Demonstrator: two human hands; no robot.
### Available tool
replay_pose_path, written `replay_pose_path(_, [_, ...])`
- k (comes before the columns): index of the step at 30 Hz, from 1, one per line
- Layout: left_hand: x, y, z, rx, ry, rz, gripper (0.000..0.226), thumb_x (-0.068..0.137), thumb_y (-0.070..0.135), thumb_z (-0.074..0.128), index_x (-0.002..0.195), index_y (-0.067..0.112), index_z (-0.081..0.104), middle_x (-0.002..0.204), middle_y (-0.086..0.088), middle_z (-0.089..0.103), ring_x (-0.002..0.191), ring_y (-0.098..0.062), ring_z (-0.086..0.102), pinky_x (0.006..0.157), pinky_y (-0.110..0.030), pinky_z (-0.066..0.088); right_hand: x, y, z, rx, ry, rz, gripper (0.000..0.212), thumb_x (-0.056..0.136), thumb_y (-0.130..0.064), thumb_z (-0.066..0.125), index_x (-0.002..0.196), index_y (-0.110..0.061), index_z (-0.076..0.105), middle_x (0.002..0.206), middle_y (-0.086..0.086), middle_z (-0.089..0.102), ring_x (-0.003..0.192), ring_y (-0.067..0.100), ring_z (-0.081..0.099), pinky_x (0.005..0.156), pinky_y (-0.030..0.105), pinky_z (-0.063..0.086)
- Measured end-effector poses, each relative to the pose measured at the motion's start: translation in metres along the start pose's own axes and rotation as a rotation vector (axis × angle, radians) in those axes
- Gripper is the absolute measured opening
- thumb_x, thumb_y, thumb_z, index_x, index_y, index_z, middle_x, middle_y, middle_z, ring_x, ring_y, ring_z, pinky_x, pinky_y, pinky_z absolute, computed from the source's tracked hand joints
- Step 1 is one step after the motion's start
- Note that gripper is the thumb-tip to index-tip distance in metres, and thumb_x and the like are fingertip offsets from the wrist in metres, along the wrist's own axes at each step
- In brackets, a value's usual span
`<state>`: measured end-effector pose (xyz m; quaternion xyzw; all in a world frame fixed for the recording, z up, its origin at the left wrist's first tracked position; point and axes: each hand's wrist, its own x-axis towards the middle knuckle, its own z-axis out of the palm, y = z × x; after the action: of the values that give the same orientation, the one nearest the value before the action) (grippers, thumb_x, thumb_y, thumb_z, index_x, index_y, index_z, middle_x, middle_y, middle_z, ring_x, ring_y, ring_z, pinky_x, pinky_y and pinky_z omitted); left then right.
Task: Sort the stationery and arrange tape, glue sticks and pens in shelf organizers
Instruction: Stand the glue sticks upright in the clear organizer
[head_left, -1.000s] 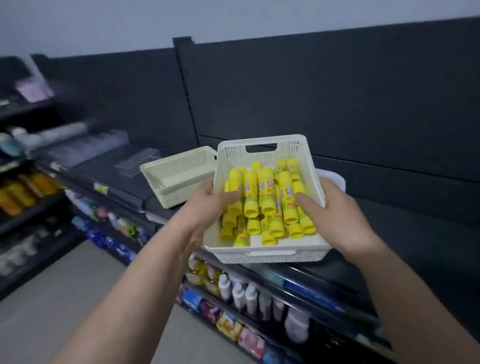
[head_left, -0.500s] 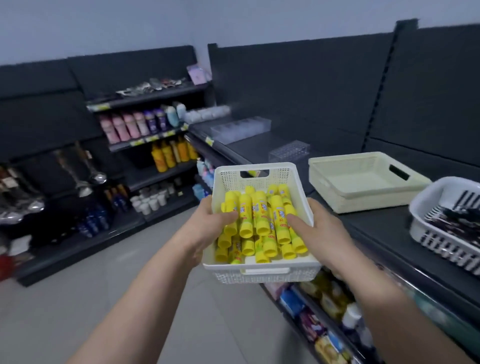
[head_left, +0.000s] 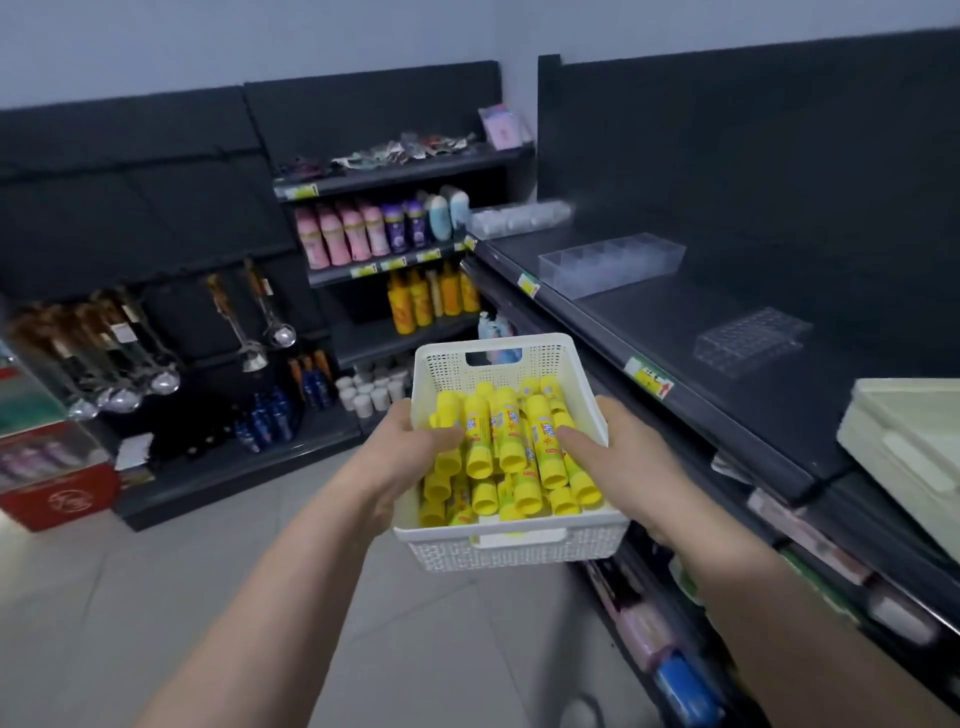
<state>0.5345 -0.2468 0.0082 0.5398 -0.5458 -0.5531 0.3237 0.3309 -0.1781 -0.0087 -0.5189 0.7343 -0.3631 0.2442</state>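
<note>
I hold the white perforated plastic basket of yellow glue sticks in mid-air beside the dark metal shelf, left hand and right hand each with fingers curled round its side walls.

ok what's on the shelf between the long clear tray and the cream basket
Head view: a small clear grid organizer sits on the dark shelf between the long clear tray and the cream basket; otherwise bare shelf.
</note>
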Motion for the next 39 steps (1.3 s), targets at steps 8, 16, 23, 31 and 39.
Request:
replay_pose_path(8, [0.159,0.046,-0.004,0.009,0.014,0.005,0.028,0.089,0.017,0.065,0.113,0.024,0.052,0.098,-0.001,0.07,0.083,-0.019,0.069,0.057,-0.029,0.055,0.171,-0.01,0.018,0.054,-0.018,-0.013,0.036,0.087,-0.045,0.055,0.116,-0.024,0.055,0.109,0.0,0.065,0.098,0.023,0.06,0.087,0.04,0.049])
replay_pose_path(16, [0.304,0.093,-0.034,-0.03,0.074,0.008,0.031,0.087,0.014,0.066,0.114,0.02,0.052,0.102,-0.007,0.068,0.088,-0.025,0.069,0.072,-0.043,0.058,0.332,-0.047,0.042,0.066,-0.06,-0.065,0.036,0.087,-0.045,0.057,0.115,-0.023,0.055,0.107,-0.001,0.066,0.097,0.022,0.062,0.086,0.042,0.05])
replay_pose_path(23, [0.445,0.117,-0.068,-0.018,0.013,0.049,0.036,0.086,0.014,0.067,0.119,0.017,0.051,0.1,-0.007,0.069,0.077,-0.02,0.07,0.049,-0.028,0.054,0.455,-0.068,0.086,0.061,0.016,-0.028,0.042,0.087,-0.045,0.057,0.121,-0.02,0.053,0.112,0.002,0.064,0.103,0.025,0.06,0.09,0.044,0.048])
replay_pose_path(31, [0.602,0.174,-0.072,0.097,-0.259,0.15,0.017,0.088,0.006,0.063,0.096,0.021,0.058,0.088,-0.003,0.071,0.076,-0.019,0.069,0.067,-0.035,0.059,0.568,-0.082,0.106,0.084,0.245,0.148,0.031,0.086,-0.045,0.056,0.113,-0.03,0.053,0.101,-0.005,0.062,0.09,0.017,0.058,0.076,0.034,0.046])
replay_pose_path(39, [0.725,0.209,0.001,0.271,-0.547,0.169,0.026,0.086,0.015,0.069,0.109,0.019,0.057,0.093,-0.007,0.071,0.078,-0.022,0.071,0.066,-0.039,0.06,0.641,-0.043,0.083,0.06,0.471,0.365,0.034,0.087,-0.047,0.055,0.111,-0.023,0.053,0.097,-0.001,0.06,0.085,0.019,0.058,0.074,0.036,0.049])
